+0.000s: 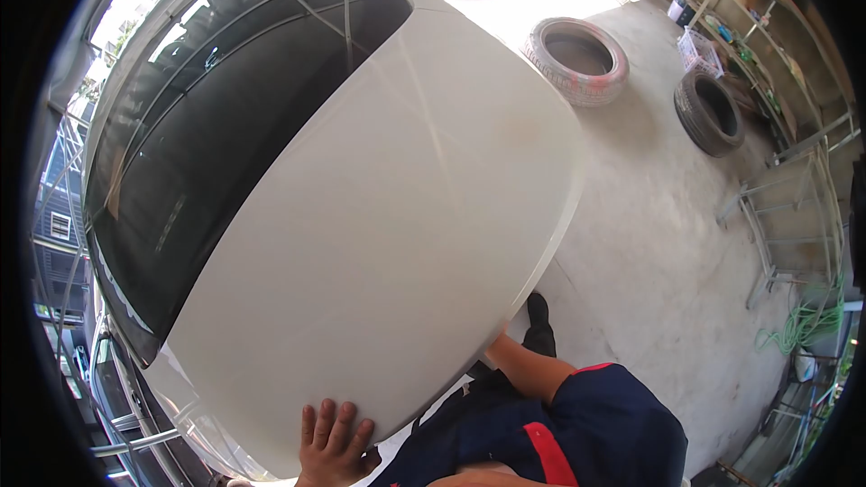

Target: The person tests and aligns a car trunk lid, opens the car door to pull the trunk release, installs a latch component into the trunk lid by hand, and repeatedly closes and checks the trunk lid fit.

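Note:
A large white car hood (388, 207) fills the middle of the view, with the dark windshield (207, 117) along its upper left side. Near the hood's lower corner, my left hand (336, 442) lies on the panel with its fingers spread. My bare right forearm (532, 368) comes out of a dark blue sleeve with red trim and reaches to the hood's front edge. There the right hand passes below the edge, so its fingers are hidden, and I cannot tell what they touch.
A worn tire (609, 90) lies on the concrete floor beyond the hood, and a second tire (695, 122) leans near a cluttered shelf (767, 45). A white plastic basket (699, 52), a metal frame (762, 234) and a coiled green hose (798, 325) are along the right side.

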